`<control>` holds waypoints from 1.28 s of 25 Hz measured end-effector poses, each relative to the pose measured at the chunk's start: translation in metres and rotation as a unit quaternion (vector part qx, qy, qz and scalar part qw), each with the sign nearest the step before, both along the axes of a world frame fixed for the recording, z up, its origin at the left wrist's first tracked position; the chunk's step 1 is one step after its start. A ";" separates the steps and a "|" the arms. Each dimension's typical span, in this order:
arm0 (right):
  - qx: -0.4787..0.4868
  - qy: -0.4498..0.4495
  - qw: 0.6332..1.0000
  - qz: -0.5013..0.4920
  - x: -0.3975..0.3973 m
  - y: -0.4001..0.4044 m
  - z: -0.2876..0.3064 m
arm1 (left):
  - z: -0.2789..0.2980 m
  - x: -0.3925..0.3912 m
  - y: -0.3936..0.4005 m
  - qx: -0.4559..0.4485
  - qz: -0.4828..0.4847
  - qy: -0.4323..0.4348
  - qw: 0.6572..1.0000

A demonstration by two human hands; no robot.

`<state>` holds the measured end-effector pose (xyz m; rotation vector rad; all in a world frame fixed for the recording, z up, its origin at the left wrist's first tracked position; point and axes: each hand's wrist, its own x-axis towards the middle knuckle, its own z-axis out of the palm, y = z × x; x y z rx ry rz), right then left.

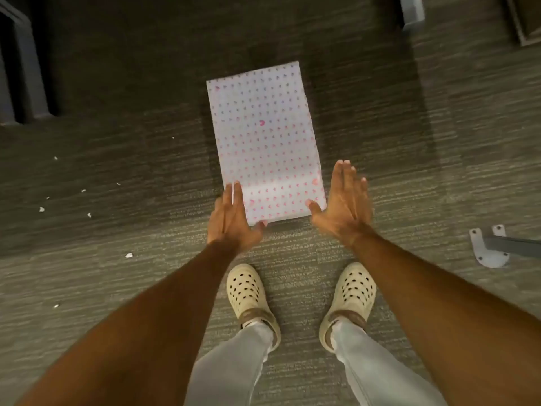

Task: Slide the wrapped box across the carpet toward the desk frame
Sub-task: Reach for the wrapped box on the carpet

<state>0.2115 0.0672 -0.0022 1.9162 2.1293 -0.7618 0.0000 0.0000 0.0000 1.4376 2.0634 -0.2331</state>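
downward, looking over a grey striped carpet [117, 282] from head height; lying flat at centre, lengthwise away from the viewer, a wrapped box [265, 142] in pale paper dotted with small pink hearts; reaching down to its near end, two bare forearms; resting against the near left corner, left hand [231, 218] with fingers straight and close together, thumb tucked at the near edge; hovering at the near right corner, right hand [344, 203] with fingers spread flat, thumb touching the box edge, slightly blurred, neither hand gripping anything; standing just behind the box, two cream perforated clogs [246, 291] under light trousers; lying scattered on the carpet to the left, small white paper scraps [42, 209]; sitting at the right edge, a grey metal bracket foot [486, 250], well apart from the box; showing dimly at the upper left, a dark frame [26, 63]
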 end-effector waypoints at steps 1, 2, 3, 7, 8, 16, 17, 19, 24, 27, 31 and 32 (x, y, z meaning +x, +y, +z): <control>-0.022 0.029 0.999 -0.035 -0.002 0.004 -0.020 | -0.020 -0.002 0.002 -0.010 0.033 -0.010 0.999; -0.040 0.058 0.995 -0.070 -0.004 0.008 -0.034 | -0.035 -0.005 0.005 -0.008 0.071 -0.022 0.997; -0.045 0.082 0.991 -0.101 -0.007 0.011 -0.047 | -0.050 -0.010 0.006 0.003 0.113 -0.034 0.993; -0.031 0.142 0.977 -0.158 -0.020 0.023 -0.088 | -0.092 -0.026 0.023 0.055 0.272 -0.067 0.959; -0.030 0.154 0.971 -0.180 -0.022 0.025 -0.094 | -0.094 -0.030 0.028 0.059 0.293 -0.066 0.952; -0.106 0.255 0.913 -0.299 -0.024 0.039 -0.120 | -0.119 -0.056 0.042 0.079 0.410 -0.139 0.898; -0.108 0.263 0.910 -0.303 -0.022 0.040 -0.124 | -0.121 -0.058 0.041 0.075 0.416 -0.146 0.894; -0.117 0.270 0.905 -0.308 -0.019 0.041 -0.127 | -0.123 -0.060 0.040 0.070 0.433 -0.158 0.885; -0.140 0.304 0.888 -0.315 -0.012 0.050 -0.125 | -0.124 -0.063 0.046 0.071 0.454 -0.180 0.870; -0.144 0.320 0.883 -0.313 -0.009 0.047 -0.123 | -0.120 -0.061 0.041 0.079 0.462 -0.196 0.861; -0.137 0.320 0.883 -0.316 0.011 0.070 -0.105 | -0.098 -0.044 0.064 0.100 0.450 -0.203 0.864; -0.131 0.319 0.885 -0.311 0.034 0.089 -0.076 | -0.072 -0.021 0.081 0.113 0.450 -0.210 0.861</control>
